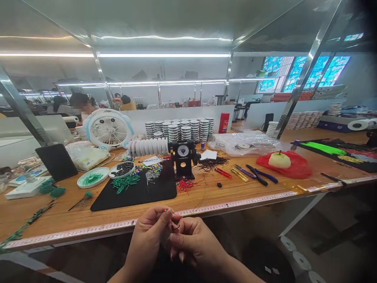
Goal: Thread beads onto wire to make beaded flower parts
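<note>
Now your left hand (147,237) and right hand (198,243) meet just off the taped edge of the wooden workbench (235,206), pinching tiny red-and-green beads (165,210) and a thin dark wire (176,227). This looks like bead-stringing; the next move calls for a steady, close pinch.

A: What stands at the far side of the table (59,220), mid-frame?
B: Stacked spools (176,129), with a fan (108,129) to their left and a plastic bag (244,143) to their right.
A: And in front of the spools?
B: A dial machine (182,157), and before it a mat (141,194). Pliers (257,175) lie right of the machine.
A: The hands?
B: Lower middle, below the table's near edge: the left hand (147,236) just beside the right hand (197,243), a bead strand (166,210) between them.
</note>
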### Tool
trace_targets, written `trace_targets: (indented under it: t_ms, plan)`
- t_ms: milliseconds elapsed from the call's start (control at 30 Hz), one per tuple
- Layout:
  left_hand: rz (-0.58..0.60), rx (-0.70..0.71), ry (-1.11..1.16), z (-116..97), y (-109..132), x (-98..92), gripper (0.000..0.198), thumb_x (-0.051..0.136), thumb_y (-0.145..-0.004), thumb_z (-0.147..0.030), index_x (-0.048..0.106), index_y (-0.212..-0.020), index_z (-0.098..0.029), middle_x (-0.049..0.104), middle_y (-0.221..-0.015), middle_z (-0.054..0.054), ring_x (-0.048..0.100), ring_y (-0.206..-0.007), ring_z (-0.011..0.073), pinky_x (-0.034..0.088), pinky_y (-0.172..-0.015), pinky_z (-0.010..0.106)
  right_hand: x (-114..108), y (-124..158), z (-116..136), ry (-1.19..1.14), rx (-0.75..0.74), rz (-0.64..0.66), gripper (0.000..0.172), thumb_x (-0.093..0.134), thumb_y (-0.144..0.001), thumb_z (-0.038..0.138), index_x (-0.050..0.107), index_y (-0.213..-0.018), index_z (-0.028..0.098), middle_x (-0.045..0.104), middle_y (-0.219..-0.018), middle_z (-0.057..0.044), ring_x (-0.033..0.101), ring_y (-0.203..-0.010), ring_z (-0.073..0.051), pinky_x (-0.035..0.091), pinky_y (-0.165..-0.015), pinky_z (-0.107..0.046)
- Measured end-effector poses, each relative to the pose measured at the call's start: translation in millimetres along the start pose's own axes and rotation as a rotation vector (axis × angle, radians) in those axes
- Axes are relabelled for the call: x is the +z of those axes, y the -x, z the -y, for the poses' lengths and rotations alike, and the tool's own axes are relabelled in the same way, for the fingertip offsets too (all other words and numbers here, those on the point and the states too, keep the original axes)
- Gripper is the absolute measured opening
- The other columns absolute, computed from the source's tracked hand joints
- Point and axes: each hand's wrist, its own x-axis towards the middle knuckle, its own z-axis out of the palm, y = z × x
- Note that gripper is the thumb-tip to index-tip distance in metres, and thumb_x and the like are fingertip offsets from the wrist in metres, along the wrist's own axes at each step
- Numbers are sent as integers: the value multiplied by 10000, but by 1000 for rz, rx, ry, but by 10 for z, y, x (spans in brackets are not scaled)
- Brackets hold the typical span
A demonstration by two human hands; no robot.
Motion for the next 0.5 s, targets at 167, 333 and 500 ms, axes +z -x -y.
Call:
trace_targets:
  t_ms: [167, 333, 500]
  plan:
    - [-81, 60, -74, 60, 7, 8, 245, 633, -761, -386, 593, -779, -145, 547, -509, -9, 501, -436, 93, 391, -421, 176, 5, -26, -104, -27, -8, 18, 334, 694, -700, 342, 471, -566, 132, 595, -514, -2, 377, -300, -20, 198, -294, -155]
    - [-83, 33, -59, 78, -49, 2, 239, 621, -773, -390, 565, -769, -158, 550, -542, -14, 493, -466, 89, 385, -441, 173, 10, -40, -102, -11, -31, -14, 316, 686, -697, 330, 463, -578, 140, 584, -497, 4, 379, -296, -27, 208, -290, -149]
    - [-34, -110, 203, 111, -121, 3, 200, 661, -756, -312, 535, -738, -157, 542, -668, -20, 469, -539, 56, 382, -513, 149, 50, 19, 1, 191, -66, -131, 276, 674, -696, 290, 479, -574, 137, 540, -476, 14, 417, -352, -47, 281, -343, -160]
